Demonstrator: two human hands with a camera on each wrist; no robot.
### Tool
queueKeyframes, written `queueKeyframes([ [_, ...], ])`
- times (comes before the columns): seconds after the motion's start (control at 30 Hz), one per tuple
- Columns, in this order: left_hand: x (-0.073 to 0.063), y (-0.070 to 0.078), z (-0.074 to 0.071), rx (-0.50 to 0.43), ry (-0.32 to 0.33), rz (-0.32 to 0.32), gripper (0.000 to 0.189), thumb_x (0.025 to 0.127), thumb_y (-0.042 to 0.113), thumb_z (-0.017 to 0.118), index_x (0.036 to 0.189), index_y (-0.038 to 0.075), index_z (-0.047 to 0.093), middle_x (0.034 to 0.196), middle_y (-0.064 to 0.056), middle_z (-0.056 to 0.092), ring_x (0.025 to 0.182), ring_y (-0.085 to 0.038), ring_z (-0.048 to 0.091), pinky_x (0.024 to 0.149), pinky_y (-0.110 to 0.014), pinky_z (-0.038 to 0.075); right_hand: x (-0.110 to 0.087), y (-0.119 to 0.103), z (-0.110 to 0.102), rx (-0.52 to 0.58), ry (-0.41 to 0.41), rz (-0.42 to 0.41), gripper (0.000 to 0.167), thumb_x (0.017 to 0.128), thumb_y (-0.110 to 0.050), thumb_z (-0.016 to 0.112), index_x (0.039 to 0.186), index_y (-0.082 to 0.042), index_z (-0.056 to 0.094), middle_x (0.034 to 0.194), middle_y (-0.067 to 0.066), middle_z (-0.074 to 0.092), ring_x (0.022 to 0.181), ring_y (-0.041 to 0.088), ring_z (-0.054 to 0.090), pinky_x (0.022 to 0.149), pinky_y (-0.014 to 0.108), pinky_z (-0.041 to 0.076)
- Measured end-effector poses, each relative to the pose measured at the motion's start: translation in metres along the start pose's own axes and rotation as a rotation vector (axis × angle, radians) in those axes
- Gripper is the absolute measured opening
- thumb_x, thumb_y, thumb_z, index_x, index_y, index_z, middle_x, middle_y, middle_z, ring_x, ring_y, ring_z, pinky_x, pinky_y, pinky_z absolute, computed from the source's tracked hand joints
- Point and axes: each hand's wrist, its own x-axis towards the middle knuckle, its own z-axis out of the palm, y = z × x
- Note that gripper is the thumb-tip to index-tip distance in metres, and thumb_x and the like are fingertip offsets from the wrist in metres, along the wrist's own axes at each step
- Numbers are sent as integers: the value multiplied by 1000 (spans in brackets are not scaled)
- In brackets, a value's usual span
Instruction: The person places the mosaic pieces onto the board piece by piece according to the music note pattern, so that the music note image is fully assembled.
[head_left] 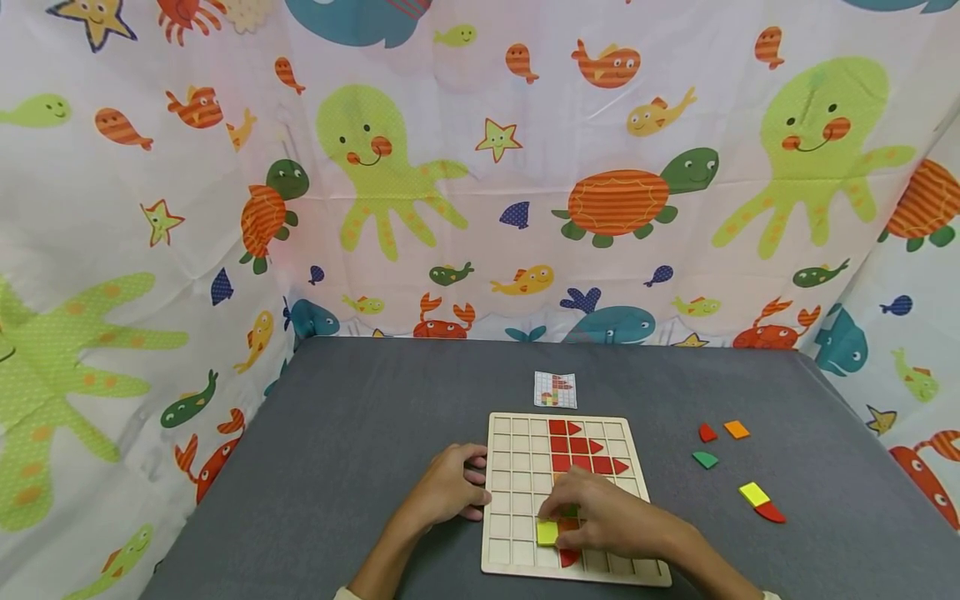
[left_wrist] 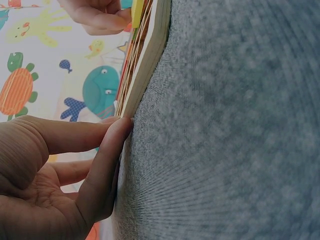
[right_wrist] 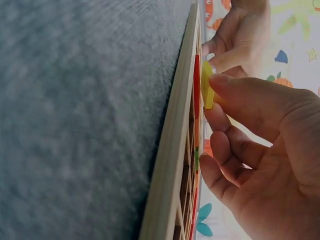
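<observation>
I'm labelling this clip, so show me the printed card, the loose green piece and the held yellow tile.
Printed card [head_left: 555, 390]: head view, middle.
Loose green piece [head_left: 705, 459]: head view, upper face.
Held yellow tile [head_left: 547, 534]: head view, upper face.

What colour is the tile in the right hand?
The tile is yellow, clearest in the head view.

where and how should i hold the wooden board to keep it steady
Probably its left edge, coming from the left: the wooden board lies flat on the grey table, but its edge has enough thickness to pinch. The red tiles lie further in and the right hand is over the right part, so the left edge, where the left hand holds, seems clearest.
</observation>
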Motion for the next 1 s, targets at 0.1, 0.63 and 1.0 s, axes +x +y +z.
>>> queueKeyframes([
  [0.1, 0, 0, 0, 4, 1, 3, 67, 79, -16, 78, 142, -9, 58, 123, -18, 58, 102, -27, 66, 58, -38, 67, 0, 0, 2, 32, -23, -2, 22, 91, -26, 85, 112, -27, 80, 105, -17, 65, 98, 5, 55, 86, 23, 52],
  [0.63, 1, -1, 0, 10, 4, 5, 67, 79, -16, 79, 142, -8, 58, 122, -18, 59, 101, -26, 66, 57, -38, 67, -1, -5, 7, 56, -74, -27, 30, 85, -24, 90, 112, -30, 79, 104, -19, 67, 97, 3, 53, 80, 19, 51],
  [1.0, 0, 0, 0, 9, 8, 4, 67, 79, -16, 79, 142, -8, 58, 124, -18, 59, 103, -27, 67, 57, -38, 67, -4, -2, 5, 41, -52, -38, 28, 87, -28, 88, 113, -29, 79, 103, -18, 67, 95, 4, 55, 80, 20, 52],
])
